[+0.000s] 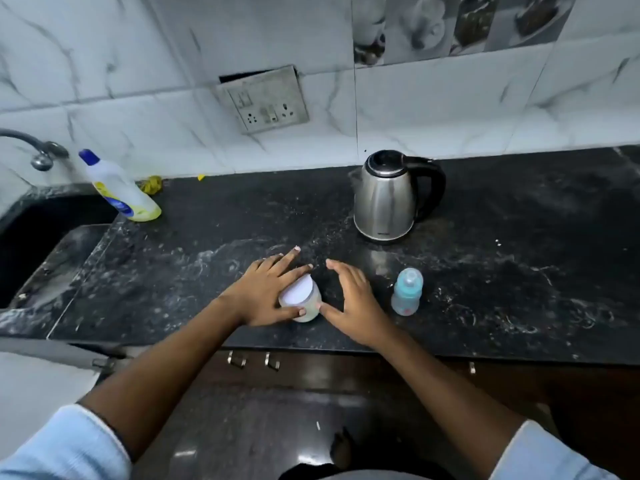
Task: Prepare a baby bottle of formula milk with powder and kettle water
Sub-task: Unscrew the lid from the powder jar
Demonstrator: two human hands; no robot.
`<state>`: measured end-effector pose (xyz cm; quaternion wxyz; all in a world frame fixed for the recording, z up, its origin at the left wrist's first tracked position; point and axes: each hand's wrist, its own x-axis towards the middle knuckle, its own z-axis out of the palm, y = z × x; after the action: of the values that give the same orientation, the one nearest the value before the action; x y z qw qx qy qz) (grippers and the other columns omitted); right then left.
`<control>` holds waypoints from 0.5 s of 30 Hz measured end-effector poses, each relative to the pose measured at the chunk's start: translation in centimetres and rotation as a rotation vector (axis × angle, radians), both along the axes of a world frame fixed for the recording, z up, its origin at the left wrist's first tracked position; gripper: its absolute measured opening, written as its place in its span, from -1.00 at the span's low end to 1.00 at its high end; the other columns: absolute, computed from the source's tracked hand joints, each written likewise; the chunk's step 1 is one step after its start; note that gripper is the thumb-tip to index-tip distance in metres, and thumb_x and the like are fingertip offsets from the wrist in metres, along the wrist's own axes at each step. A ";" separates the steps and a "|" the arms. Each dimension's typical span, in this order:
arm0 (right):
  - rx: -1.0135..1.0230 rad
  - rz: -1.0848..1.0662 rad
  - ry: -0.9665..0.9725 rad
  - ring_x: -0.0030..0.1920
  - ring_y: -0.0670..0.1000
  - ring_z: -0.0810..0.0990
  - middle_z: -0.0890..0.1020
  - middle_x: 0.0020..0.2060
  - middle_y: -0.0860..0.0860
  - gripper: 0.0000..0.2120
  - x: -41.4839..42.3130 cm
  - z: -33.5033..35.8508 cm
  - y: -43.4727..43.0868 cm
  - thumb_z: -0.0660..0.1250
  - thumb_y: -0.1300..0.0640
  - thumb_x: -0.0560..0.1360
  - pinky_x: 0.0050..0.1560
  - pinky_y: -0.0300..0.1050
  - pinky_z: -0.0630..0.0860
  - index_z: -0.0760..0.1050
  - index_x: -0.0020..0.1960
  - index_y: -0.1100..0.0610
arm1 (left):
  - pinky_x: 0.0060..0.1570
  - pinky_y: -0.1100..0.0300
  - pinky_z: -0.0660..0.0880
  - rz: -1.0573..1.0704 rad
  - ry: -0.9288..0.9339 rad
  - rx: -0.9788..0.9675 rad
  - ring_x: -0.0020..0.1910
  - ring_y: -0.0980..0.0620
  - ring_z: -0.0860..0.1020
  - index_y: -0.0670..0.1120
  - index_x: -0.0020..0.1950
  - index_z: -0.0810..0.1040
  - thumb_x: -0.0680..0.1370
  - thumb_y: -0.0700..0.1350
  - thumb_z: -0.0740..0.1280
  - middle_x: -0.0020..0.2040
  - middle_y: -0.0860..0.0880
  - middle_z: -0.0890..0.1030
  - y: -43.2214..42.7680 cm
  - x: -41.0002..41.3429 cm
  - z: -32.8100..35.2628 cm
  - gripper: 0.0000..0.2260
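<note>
holding powder jar (pixel 302 303) in left hand (pixel 263 294)

Left arm (pixel 173 358) is stretched from lower left toward frame centre | left grip (pixel 266 294) is spread, the jar (pixel 297 294) being pinched between thumb and forefinger | right arm (pixel 433 375) is stretched from lower right | right grip (pixel 356 303) is held straight-fingered just right of it, thumb tip at the jar.
</note>
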<state>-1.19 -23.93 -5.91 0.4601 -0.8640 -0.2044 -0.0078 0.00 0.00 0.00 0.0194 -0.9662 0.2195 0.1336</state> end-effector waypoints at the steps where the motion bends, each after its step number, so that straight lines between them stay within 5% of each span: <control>1: -0.037 0.025 0.080 0.55 0.02 0.27 0.34 0.54 0.02 -0.19 0.3 -0.9 0.7 0.52 0.01 0.47 0.55 0.09 0.23 0.23 0.61 0.08 | 0.57 -0.22 0.18 -0.002 0.077 -0.014 0.68 -0.21 0.09 0.18 0.72 -0.02 0.52 0.47 0.20 0.74 -0.04 -0.14 0.3 0.4 -0.2 -0.14; 6: -0.065 0.092 0.305 0.63 -0.03 0.13 0.20 0.64 -0.04 0.08 2.2 -3.3 3.5 0.63 -0.15 0.34 0.59 -0.02 0.09 0.11 0.67 0.02 | 0.59 -0.08 0.20 -0.081 0.203 -0.119 0.64 -0.18 0.21 -0.08 0.69 0.18 0.50 0.04 0.53 0.68 -0.17 0.19 0.2 2.5 -0.4 -0.15; 9: 0.092 0.094 0.450 0.46 -0.09 0.43 0.45 0.48 -0.08 0.01 3.1 -4.4 4.5 0.69 -0.12 0.24 0.41 -0.19 0.38 0.29 0.56 -0.01 | 0.53 0.06 0.23 -0.146 0.188 -0.148 0.54 -0.14 0.35 -0.15 0.64 0.29 0.51 -0.07 0.52 0.60 -0.16 0.36 -0.7 3.2 -0.3 -0.25; 12: 0.155 0.095 0.499 0.25 -0.12 0.58 0.59 0.29 -0.05 -0.18 3.3 -5.1 4.6 0.70 0.10 0.30 0.17 -0.34 0.48 0.39 0.46 0.04 | 0.44 0.04 0.33 -0.202 0.184 -0.088 0.41 -0.13 0.43 -0.11 0.65 0.27 0.54 0.00 0.50 0.53 -0.13 0.41 -0.8 4.1 -0.7 -0.25; 15: 0.160 0.083 0.448 0.27 -0.13 0.58 0.62 0.26 -0.11 -0.18 3.5 -5.2 4.8 0.67 -0.05 0.26 0.24 -0.14 0.56 0.41 0.44 -0.03 | 0.30 -0.02 0.47 -0.225 0.135 0.086 0.32 -0.16 0.51 -0.13 0.63 0.27 0.59 0.26 0.38 0.46 -0.14 0.45 -0.8 4.6 -0.1 -0.25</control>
<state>2.31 -19.16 -11.11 0.5610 -0.7957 -0.1314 0.1868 4.64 -0.78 -0.13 0.0610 -0.9226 0.3214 0.2043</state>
